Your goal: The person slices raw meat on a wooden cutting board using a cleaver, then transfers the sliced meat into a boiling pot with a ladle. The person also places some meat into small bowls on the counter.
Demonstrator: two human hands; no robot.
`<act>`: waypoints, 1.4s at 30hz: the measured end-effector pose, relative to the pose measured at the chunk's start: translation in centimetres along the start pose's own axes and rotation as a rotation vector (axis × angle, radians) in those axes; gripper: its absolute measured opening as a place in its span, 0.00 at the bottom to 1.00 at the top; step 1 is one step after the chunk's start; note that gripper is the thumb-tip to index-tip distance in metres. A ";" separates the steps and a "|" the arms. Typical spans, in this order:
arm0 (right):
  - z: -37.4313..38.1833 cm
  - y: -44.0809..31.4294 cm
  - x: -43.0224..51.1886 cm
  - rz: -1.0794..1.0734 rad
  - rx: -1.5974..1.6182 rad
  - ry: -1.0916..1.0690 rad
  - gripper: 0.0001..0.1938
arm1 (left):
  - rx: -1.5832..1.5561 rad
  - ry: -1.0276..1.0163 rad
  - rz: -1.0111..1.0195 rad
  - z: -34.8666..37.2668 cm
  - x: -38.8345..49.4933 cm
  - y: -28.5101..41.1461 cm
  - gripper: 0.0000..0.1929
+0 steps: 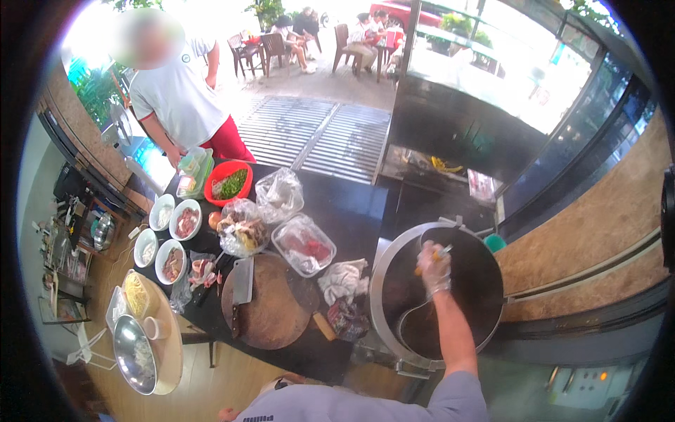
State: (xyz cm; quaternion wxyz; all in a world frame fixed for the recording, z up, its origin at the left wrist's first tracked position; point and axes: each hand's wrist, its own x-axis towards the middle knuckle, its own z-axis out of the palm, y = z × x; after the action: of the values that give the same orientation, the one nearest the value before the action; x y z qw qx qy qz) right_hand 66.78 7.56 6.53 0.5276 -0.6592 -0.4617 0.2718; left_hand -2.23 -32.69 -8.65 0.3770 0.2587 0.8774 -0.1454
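Observation:
My right hand [435, 266], in a clear plastic glove, reaches over a large round metal pot [377, 316] filled with dark liquid. Its fingers close on a small object with orange-yellow parts [436, 255] and a pale, shiny end; its exact kind is unclear. A thin pale curved line, perhaps a wire, runs beneath my wrist. At the lower edge shows a patch of skin [228, 415] that may be my left hand, but its pose cannot be made out. Left of the pot, a cleaver [243, 280] lies on a round wooden chopping board [279, 311].
White bowls of meat [185, 220], a red basin of chopped greens [229, 182], bagged food [242, 232], a plastic tray of meat [305, 245] and a cloth [344, 280] crowd the black counter. A person [179, 95] stands across it. A steel bowl [135, 353] sits left.

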 end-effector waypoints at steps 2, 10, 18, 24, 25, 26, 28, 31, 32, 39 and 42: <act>0.1 0.3 -0.3 0.014 -0.021 -0.078 0.22 | -0.004 -0.005 0.014 0.2 0.3 1.2 0.31; -0.7 -0.9 -1.2 0.147 -0.177 -0.140 0.22 | -0.006 -0.025 0.073 1.4 1.4 4.6 0.29; -0.7 -0.4 -0.4 -0.225 -0.455 -0.061 0.18 | -0.077 -0.054 0.119 4.1 0.5 -6.8 0.27; -0.1 0.2 -0.1 0.035 0.030 0.059 0.22 | -0.132 -0.061 0.036 3.4 -2.2 -13.5 0.26; 0.1 0.2 -0.2 0.074 0.017 -0.002 0.23 | -0.138 -0.066 0.028 3.3 -2.5 -13.7 0.25; 0.1 0.2 -0.2 0.042 -0.230 -0.094 0.23 | -0.144 -0.065 0.022 3.1 -2.9 -13.9 0.25; 0.3 0.3 -0.2 0.004 -0.042 -0.102 0.22 | -0.157 -0.062 0.009 3.0 -3.4 -14.1 0.25; 0.4 0.7 0.1 -0.035 0.129 0.048 0.20 | -0.176 -0.057 -0.005 2.9 -3.8 -14.6 0.24; 0.3 0.8 0.1 0.035 0.101 -0.028 0.20 | -0.176 -0.054 -0.009 2.8 -3.8 -14.7 0.24; 0.3 1.2 0.3 0.046 0.218 0.013 0.18 | -0.172 -0.026 -0.023 2.5 -3.8 -14.7 0.22; 0.2 0.8 0.2 0.122 0.127 -0.110 0.19 | -0.158 -0.028 0.016 2.4 -3.9 -14.7 0.23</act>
State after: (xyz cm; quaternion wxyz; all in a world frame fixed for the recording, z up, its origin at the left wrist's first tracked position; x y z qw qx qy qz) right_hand 66.92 7.81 5.78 0.5247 -0.6354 -0.4307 0.3682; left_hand -6.81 -47.24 -6.51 0.4095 0.2331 0.8787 -0.0761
